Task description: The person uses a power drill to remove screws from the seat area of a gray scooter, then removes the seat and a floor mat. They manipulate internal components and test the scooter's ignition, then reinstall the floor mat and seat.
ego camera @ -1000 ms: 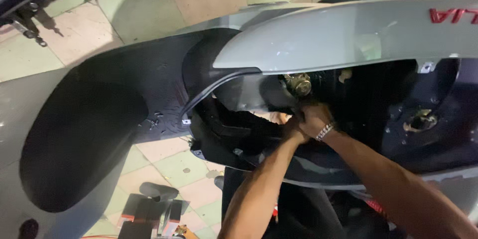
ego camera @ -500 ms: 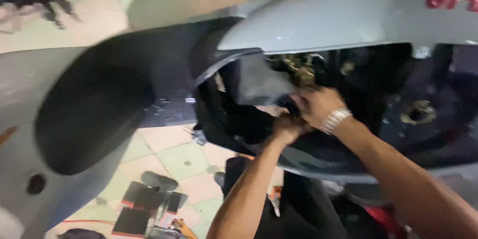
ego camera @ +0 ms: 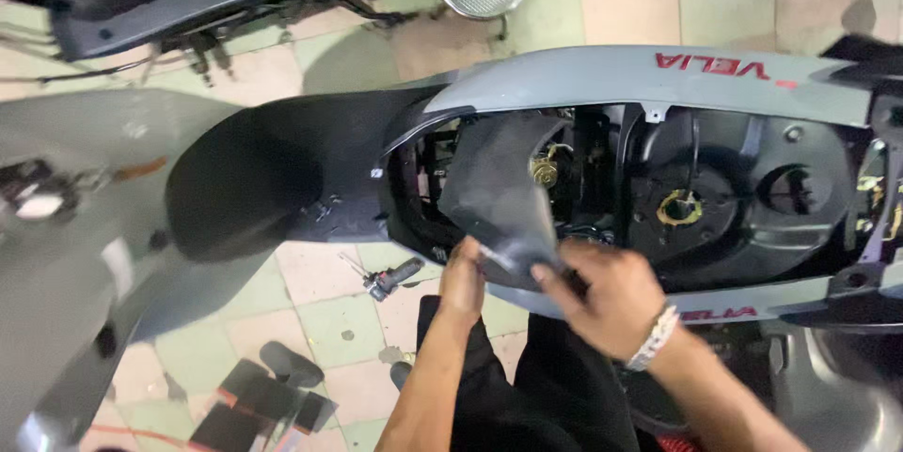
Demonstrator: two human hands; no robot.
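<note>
Both hands pinch dark plastic panel (ego camera: 499,193) at its lower edge, centre of frame: left hand (ego camera: 463,275) on left corner, right hand (ego camera: 607,290) on right. Panel tilted, half out of grey scooter body (ego camera: 602,76) opening. Best lift evenly, keep clear of wiring, brass cap (ego camera: 544,170).

Red lettering decals (ego camera: 713,64) (grey scooter panels)

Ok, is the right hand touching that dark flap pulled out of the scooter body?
Touching. The head view shows the right hand with its fingers pinching the lower edge of the dark flap, while the left hand grips the same edge beside it.
</note>
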